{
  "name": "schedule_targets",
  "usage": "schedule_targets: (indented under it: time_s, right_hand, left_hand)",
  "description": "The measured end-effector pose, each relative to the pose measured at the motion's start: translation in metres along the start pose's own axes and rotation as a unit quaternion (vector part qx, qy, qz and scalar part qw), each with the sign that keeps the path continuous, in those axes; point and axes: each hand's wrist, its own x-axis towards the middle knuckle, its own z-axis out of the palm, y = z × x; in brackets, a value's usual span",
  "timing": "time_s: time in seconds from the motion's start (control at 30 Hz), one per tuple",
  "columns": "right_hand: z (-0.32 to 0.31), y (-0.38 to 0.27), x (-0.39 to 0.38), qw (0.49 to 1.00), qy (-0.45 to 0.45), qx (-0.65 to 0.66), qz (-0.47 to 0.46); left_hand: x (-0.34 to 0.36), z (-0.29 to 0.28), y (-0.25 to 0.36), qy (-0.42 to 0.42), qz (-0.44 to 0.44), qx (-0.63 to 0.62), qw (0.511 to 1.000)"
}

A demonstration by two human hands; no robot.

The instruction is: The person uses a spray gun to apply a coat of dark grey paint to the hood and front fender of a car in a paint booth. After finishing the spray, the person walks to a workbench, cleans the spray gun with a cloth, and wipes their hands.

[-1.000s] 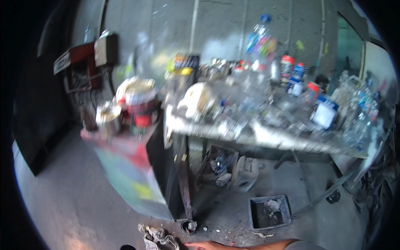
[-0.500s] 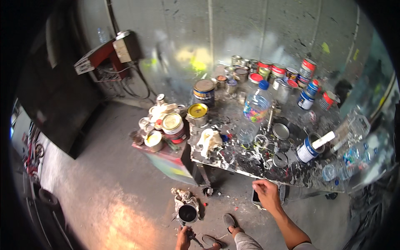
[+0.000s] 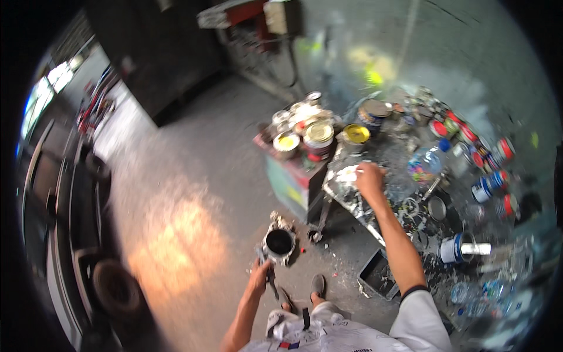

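Observation:
Low in front of me, my left hand (image 3: pixel 260 274) is closed around a dark handled tool (image 3: pixel 272 287) whose exact kind I cannot make out. Just ahead of that hand is a round pot with a black inside (image 3: pixel 280 242) and a pale, smeared outside. Whether the tool joins the pot is unclear. Crumpled, stained cloth (image 3: pixel 280 220) shows at the pot's far edge. My right hand (image 3: pixel 369 179) reaches over the paint-spattered table to a white rag (image 3: pixel 345 174). Its fingers bend down at the rag's right side; their tips are hidden, so the grip cannot be seen.
A yellow-lidded can (image 3: pixel 356 134) stands beyond the rag. A clear plastic bottle (image 3: pixel 427 164) and an open blue-and-white can (image 3: pixel 450 249) stand farther right. Cans crowd the box-like stand (image 3: pixel 293 182) at left. A black tray (image 3: pixel 378 274) lies below the table edge.
My right hand has gone from below the table's front edge up and over to the white rag. My view has swung left and tilted. The left hand still grips the dark tool.

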Motion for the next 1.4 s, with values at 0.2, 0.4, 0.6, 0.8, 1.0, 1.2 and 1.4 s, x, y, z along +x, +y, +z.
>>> schedule_targets:
  time_s: [0.2,0.4,0.6,0.8,1.0,1.2,1.4]
  right_hand:
    - [-0.106,-0.102,-0.087,0.974,0.027,0.203,-0.094]
    - [-0.017,-0.157,-0.159,0.905,-0.138,0.239,-0.323]
    - [0.002,-0.167,-0.166,0.852,-0.389,0.056,-0.347]
    - [-0.009,-0.185,-0.16,0.772,-0.529,-0.009,-0.352]
    - [-0.054,-0.207,-0.177,0.831,-0.43,0.065,-0.346]
    - [-0.014,-0.208,-0.172,0.765,-0.558,-0.094,-0.309]
    - [-0.005,-0.21,-0.176,0.773,-0.548,-0.003,-0.318]
  left_hand:
    - [-0.013,0.019,0.048,0.018,0.022,0.011,1.0]
    - [-0.013,0.013,0.054,0.045,0.06,0.111,0.991]
    - [-0.033,0.003,0.072,0.006,0.088,0.21,0.974]
    - [-0.051,0.003,0.097,-0.005,0.084,0.293,0.952]
    - [-0.049,-0.02,0.095,-0.008,0.087,0.311,0.946]
    - [-0.061,-0.012,0.112,-0.046,0.101,0.34,0.934]
    - [-0.058,-0.021,0.113,-0.039,0.084,0.3,0.949]
